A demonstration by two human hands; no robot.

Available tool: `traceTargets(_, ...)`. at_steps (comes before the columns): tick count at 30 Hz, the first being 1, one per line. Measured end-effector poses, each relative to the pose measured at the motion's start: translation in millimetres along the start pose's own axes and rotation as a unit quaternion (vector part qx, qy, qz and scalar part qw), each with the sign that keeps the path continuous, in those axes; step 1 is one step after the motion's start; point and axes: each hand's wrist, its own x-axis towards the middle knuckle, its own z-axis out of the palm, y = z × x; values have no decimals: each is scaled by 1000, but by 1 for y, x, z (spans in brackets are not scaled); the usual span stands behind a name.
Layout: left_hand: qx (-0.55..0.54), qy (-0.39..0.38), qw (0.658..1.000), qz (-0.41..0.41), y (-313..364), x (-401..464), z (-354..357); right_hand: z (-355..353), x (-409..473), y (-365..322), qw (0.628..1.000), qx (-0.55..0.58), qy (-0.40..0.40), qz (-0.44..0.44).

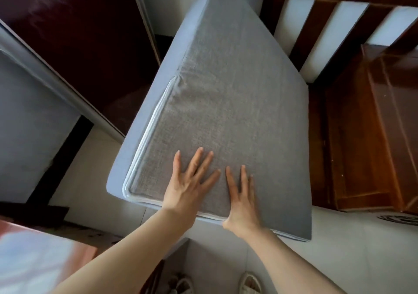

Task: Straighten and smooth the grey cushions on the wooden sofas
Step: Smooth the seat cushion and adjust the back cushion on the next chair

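a big grey cushion (226, 103) is lying crooked on the wooden sofa (362, 124). its near end is sticking out past the front of the seat and hanging over the pale floor (339, 259), and its far end is leaning up near the slatted back (334, 22). the side with the white zip (149, 135) is facing up, so this is likely the underside.

the left hand (190, 187) is lying flat on the cushion near its front edge, with the fingers (196, 158) straight and spread out, grasping nothing. the right hand (242, 198) is lying flat just beside it, with its fingers also straight and released, and its heel is sitting on the front edge. both hands are pressing on the cloth, not pinching it.

another grey cushion (27, 117) is showing at the left, on a dark wooden frame. two slippers (248, 282) are showing at the bottom.

the step in hand looks like pushing this cushion back into its place. to do it well, the hands should be staying flat and pushing evenly, so the cushion is sliding straight and not turning more. the left corner is sticking out most, so it probably needs the bigger push. the soft cloth may bunch up under the palms, so a gentle wipe outward should be following.
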Motion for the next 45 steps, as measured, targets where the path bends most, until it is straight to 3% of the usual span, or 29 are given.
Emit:
traceTargets(16,46,-12,997,-62,-19,73,-35,-39,76,13,998,41,24,-40)
traceTargets(21,34,-54,996,-56,-20,72,-46,-67,71,30,994,24,-79,-77)
traceTargets(24,-48,-63,995,-58,-15,74,-63,-97,71,42,988,48,-125,-82)
traceTargets(27,-112,-28,990,-79,-10,81,-87,-124,73,43,991,54,-102,-73)
traceTargets(35,-127,42,988,-83,-41,154,-155,-197,121,30,996,47,-21,-69)
traceTargets(45,-108,96,987,-66,-117,320,-212,-257,284,17,992,119,51,-9)
